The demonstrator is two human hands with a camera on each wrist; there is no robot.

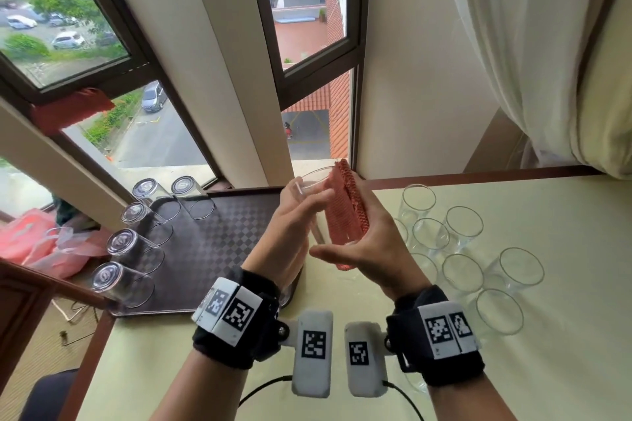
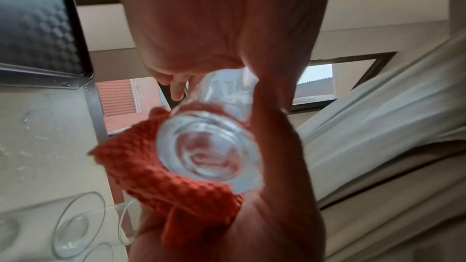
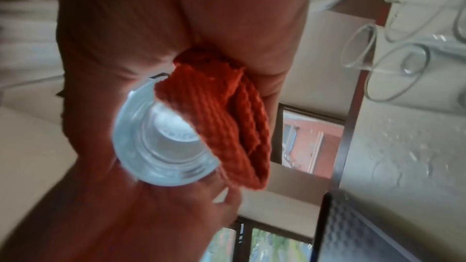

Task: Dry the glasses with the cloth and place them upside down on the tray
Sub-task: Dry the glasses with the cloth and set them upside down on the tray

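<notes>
My left hand (image 1: 301,212) grips a clear glass (image 1: 309,186), lifted and tilted over the tray's right edge. My right hand (image 1: 367,232) holds a folded orange-red cloth (image 1: 345,215) pressed against the glass's side. In the left wrist view the thick glass base (image 2: 206,150) faces the camera with the cloth (image 2: 161,182) wrapped beside it. The right wrist view shows the same base (image 3: 161,146) and the cloth (image 3: 227,127) between palm and fingers. Several glasses (image 1: 126,280) stand upside down along the left and back of the dark checkered tray (image 1: 219,243).
Several upright glasses (image 1: 461,273) crowd the pale table (image 1: 564,215) to the right of my hands. Water drops lie on the table (image 3: 403,146). A pink bag (image 1: 34,243) sits on the sill at left, a white curtain (image 1: 547,61) hangs at right.
</notes>
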